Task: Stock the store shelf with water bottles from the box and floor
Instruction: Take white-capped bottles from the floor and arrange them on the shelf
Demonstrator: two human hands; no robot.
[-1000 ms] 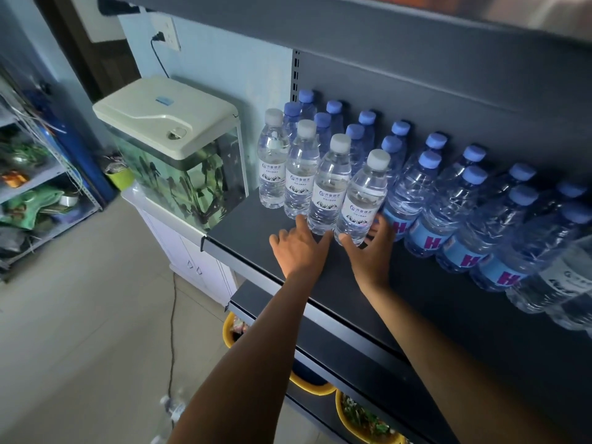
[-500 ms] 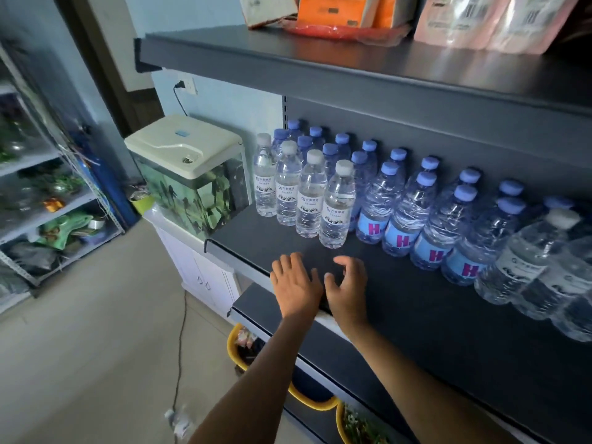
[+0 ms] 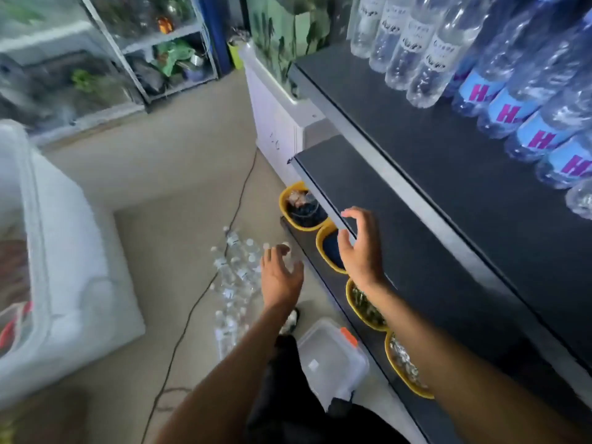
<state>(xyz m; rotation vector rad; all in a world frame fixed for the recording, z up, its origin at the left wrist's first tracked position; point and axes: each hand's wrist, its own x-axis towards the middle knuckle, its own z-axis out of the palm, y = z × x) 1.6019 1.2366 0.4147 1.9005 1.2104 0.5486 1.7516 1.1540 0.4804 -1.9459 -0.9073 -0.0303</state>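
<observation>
While your left hand (image 3: 282, 280) and right hand (image 3: 360, 251) hover spread and empty, ready to grab, you lean over the loose clear plastic water bottles (image 3: 235, 267) on the beige floor (image 3: 160, 174), likely bound for the dark grey metal shelf (image 3: 448, 174).

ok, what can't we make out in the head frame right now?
All head view:
- Floor bottles: blurred, partly behind left hand; count unclear.
- Shelf bottles: caps cut off by top edge, label text blurred.
- Yellow bowls: contents blurred, partly under lower shelf.
</observation>
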